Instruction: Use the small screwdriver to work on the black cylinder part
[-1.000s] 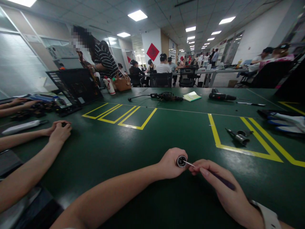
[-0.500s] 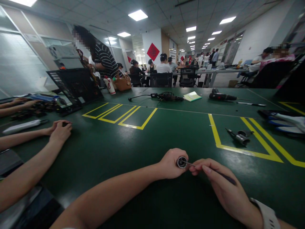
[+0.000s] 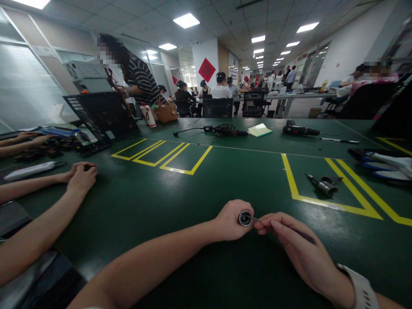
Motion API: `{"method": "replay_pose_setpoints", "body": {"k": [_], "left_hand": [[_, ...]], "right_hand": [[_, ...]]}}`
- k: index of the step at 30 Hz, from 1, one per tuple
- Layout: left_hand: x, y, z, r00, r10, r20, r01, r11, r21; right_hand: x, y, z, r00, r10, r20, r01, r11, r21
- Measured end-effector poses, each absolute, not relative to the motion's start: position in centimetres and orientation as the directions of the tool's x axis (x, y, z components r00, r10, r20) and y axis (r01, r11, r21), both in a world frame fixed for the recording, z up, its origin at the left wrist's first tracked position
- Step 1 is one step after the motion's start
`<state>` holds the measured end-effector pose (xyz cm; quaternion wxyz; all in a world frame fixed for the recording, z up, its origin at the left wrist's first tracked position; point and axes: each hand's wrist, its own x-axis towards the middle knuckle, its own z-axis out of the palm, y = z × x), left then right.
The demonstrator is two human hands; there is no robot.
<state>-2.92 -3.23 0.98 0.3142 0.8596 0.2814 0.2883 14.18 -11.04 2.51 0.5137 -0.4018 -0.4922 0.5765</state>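
My left hand (image 3: 232, 219) is wrapped around a round metal cylinder (image 3: 245, 218), its open end facing me. Most of the cylinder is hidden in the fist. Fingertips of my right hand (image 3: 289, 234) pinch a slim screwdriver (image 3: 257, 219) with a thin metal shaft. Its dark handle runs back under the fingers, and the tip reaches into the cylinder's mouth. I cannot see what the tip touches inside. Both hands are just above the green table (image 3: 154, 214). Dark metal parts (image 3: 327, 187) lie to the right, inside a yellow tape outline.
Farther back are a black corded tool (image 3: 225, 130), a notepad (image 3: 259, 130), a power drill (image 3: 301, 129) and a pen (image 3: 340, 140). Blue and white items (image 3: 391, 167) lie far right. At left, a co-worker's hands (image 3: 81, 175) rest beside a white tool (image 3: 29, 171).
My right hand and the screwdriver have shifted slightly left, toward the cylinder, with the shaft still in its mouth. My left hand has barely moved.
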Motion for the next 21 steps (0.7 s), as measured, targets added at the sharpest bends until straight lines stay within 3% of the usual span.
{"method": "replay_pose_setpoints", "body": {"k": [9,16,21], "left_hand": [[-2.94,-2.98,0.50,0.683,0.665,0.304,0.368,-0.672,0.643],[-2.99,-3.03,0.84,0.709,0.639,0.300,0.343,-0.684,0.644],[-2.90,-3.19,1.08,0.687,0.669,0.283,0.370,-0.657,0.657]], "right_hand": [[14.46,-11.41,1.97,-0.190,0.975,0.115,-0.035,0.111,-0.993],[14.21,-10.88,2.61,-0.160,0.987,-0.029,-0.260,-0.070,-0.963],[14.13,-10.93,2.67,-0.141,0.989,-0.034,-0.279,-0.072,-0.958]]}}
